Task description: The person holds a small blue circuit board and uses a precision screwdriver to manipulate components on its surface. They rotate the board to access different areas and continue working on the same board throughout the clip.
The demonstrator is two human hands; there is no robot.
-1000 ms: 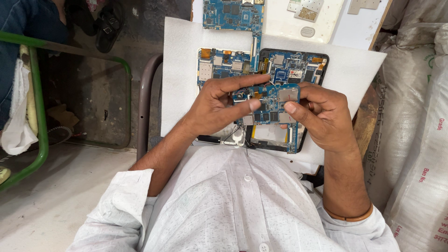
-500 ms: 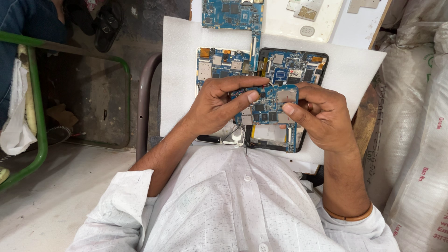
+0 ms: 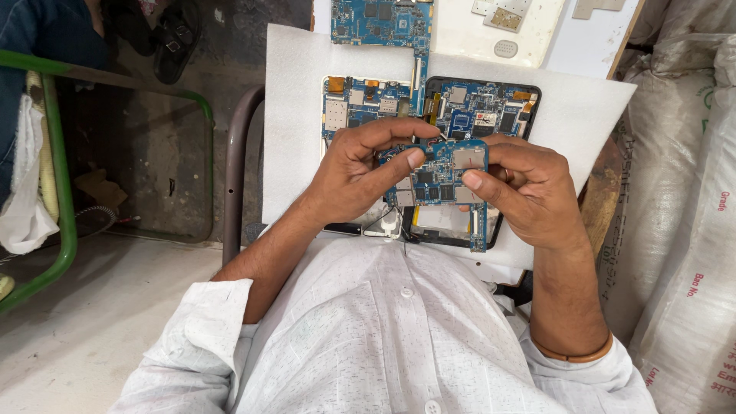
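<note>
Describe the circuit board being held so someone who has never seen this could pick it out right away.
Start at the white foam sheet on the worktop, where two opened tablets lie side by side. Just above them, the left hand and right hand hold a small blue board between them. Unlike the other blue boards, it is lifted off the sheet and pinched by fingers.

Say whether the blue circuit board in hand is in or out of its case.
Out: both hands hold blue circuit board above the black case.

One head-worn camera looks steeply down, close above the lap; the white foam sheet [image 3: 307,100] lies toward 12 o'clock.
</note>
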